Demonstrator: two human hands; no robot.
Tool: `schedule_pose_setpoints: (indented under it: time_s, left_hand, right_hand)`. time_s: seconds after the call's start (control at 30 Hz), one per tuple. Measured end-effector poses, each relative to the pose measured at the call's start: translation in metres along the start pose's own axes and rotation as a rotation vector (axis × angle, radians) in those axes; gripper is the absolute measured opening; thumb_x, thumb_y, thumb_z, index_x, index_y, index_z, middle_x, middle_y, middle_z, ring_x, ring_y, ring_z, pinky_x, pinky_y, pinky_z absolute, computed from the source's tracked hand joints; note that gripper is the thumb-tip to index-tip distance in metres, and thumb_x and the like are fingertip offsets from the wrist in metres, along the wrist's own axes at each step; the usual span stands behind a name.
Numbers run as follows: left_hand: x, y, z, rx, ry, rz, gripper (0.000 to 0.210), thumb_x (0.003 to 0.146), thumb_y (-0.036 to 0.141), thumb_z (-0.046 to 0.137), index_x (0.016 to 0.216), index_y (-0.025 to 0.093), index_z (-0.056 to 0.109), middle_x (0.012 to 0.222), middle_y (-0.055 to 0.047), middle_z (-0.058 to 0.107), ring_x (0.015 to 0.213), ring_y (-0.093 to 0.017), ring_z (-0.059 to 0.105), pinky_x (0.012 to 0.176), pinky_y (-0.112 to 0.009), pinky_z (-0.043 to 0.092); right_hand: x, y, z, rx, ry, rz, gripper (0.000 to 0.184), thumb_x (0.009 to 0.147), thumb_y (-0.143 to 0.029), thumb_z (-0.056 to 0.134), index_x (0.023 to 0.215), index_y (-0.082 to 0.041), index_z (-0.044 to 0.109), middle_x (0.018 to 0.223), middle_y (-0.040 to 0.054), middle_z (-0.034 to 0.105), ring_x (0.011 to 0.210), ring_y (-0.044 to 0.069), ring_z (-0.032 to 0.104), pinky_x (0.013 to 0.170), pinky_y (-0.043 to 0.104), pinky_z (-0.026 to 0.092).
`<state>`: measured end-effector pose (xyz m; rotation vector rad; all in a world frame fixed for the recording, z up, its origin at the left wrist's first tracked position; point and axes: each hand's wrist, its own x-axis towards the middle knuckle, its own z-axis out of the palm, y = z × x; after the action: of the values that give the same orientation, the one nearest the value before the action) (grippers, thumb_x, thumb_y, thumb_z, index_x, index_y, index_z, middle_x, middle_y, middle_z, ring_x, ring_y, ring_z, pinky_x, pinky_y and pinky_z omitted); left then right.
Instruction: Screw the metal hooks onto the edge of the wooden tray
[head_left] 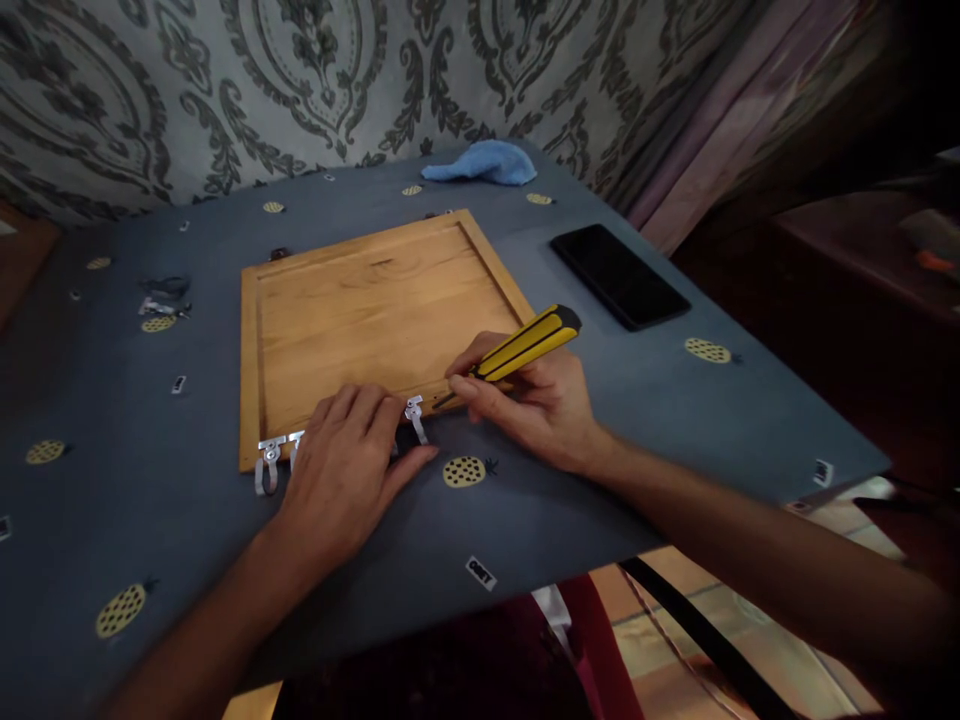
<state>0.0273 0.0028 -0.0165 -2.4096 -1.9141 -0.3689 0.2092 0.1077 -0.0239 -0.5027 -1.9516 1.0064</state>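
A framed wooden board (375, 310) lies flat on the table, with several metal hooks (268, 463) along its near edge. My right hand (536, 405) grips a yellow and black screwdriver (529, 345). The tool is tilted, its shaft pointing down and left to the board's near edge, beside the rightmost hook (415, 412). Whether the tip touches a screw is too small to tell. My left hand (349, 465) rests over the near edge with fingers lying on the board and thumb stretched out, covering part of the hook row.
A black phone (619, 275) lies right of the board, and a blue cloth (484, 163) sits at the back. Small metal pieces (165, 305) are on the left. The blue table cover (600, 510) ends at the near and right edges. A patterned curtain (322, 90) hangs behind.
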Motion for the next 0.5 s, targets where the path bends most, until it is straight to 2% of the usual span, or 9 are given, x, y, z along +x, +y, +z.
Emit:
schedule_pose_setpoints:
  time_s: [0.13, 0.33, 0.5]
  left_hand:
    - [0.0000, 0.0000, -0.0007, 0.000, 0.012, 0.010, 0.035, 0.093, 0.046, 0.061, 0.109, 0.015, 0.061, 0.099, -0.008, 0.063, 0.094, -0.029, 0.057, 0.080, -0.044, 0.049]
    - [0.0010, 0.0003, -0.0030, -0.002, 0.004, 0.028, 0.028, 0.093, 0.041, 0.063, 0.103, 0.016, 0.059, 0.095, -0.007, 0.061, 0.091, -0.030, 0.057, 0.077, -0.045, 0.050]
    - [0.0005, 0.0008, -0.0028, 0.008, 0.021, 0.043, 0.026, 0.093, 0.041, 0.061, 0.102, 0.016, 0.057, 0.095, -0.007, 0.061, 0.090, -0.030, 0.057, 0.075, -0.045, 0.049]
  right_hand:
    - [0.0008, -0.0017, 0.0010, 0.052, 0.024, -0.004, 0.013, 0.093, -0.028, 0.066, 0.087, -0.017, 0.066, 0.072, -0.0031, 0.063, 0.056, 0.007, 0.058, 0.052, 0.019, 0.046]
    - [-0.0005, -0.0044, 0.0051, 0.063, -0.077, -0.041, 0.014, 0.095, -0.029, 0.064, 0.089, -0.016, 0.067, 0.083, 0.0007, 0.067, 0.066, 0.009, 0.061, 0.060, 0.022, 0.051]
    - [-0.0014, -0.0039, 0.0061, 0.037, -0.082, -0.072, 0.013, 0.095, -0.028, 0.064, 0.090, -0.016, 0.066, 0.085, 0.0012, 0.067, 0.071, 0.010, 0.063, 0.066, 0.025, 0.052]
